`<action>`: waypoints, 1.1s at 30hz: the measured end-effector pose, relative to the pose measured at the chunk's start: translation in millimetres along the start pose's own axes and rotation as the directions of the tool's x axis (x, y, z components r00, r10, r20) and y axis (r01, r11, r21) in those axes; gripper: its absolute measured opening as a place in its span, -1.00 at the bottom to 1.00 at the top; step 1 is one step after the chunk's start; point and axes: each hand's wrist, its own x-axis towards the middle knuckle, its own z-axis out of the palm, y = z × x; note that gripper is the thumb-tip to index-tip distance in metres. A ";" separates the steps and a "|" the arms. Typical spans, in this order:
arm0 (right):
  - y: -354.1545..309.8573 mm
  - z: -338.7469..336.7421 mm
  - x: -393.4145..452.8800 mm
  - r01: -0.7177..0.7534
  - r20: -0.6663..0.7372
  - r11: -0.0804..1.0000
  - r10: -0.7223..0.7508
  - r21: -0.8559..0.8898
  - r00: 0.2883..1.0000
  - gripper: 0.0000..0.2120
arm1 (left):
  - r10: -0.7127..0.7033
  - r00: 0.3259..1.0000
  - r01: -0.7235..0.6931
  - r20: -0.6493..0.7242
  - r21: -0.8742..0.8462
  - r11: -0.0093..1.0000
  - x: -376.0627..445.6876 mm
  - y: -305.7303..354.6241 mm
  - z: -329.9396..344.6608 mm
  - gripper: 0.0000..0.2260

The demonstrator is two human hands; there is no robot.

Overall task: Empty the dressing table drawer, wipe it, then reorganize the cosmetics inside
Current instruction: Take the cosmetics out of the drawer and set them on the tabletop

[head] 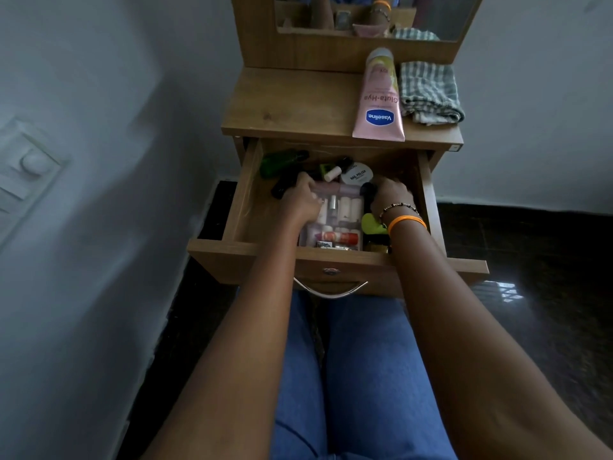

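Both hands reach into the open drawer (247, 197); I see my left hand (303, 200) and right hand (391, 197) gripping the clear cosmetics pouch (338, 214); lotion tube (379, 94) lies on the worktop (282, 104).

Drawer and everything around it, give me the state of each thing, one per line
Drawer: pulled open, still full of cosmetics.
Clear cosmetics pouch: in the drawer, gripped by both hands.
Left hand: gripping the pouch's left side.
Right hand: fingers curled at the pouch's right side.
Vaseline tube: lying flat on the tabletop, cap closed.
Checked cloth: folded, unused, beside the tube.
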 end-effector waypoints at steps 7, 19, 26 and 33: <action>0.7 -4.0 -4.6 -0.077 -0.046 0.995 0.080 0.061 0.996 -0.61 | -0.030 0.993 0.003 -0.115 -0.231 0.973 -5.3 -0.1 -6.0 -0.65; 3.5 -1.3 -2.8 0.031 0.000 0.999 -0.031 0.019 1.000 -0.71 | -0.054 0.970 -0.047 -0.235 -0.404 0.914 -10.9 1.6 -11.9 -0.78; -2.3 -3.3 -3.6 0.172 -0.235 0.975 -0.137 0.138 0.962 -0.77 | 0.008 0.956 -0.125 -0.294 -0.383 0.915 -14.0 4.3 -12.5 -0.78; -14.4 -0.1 -7.2 0.156 0.139 0.779 -0.297 0.607 0.945 -0.66 | 0.083 0.907 -0.237 -0.413 -0.338 0.911 -12.3 9.8 -18.7 -0.78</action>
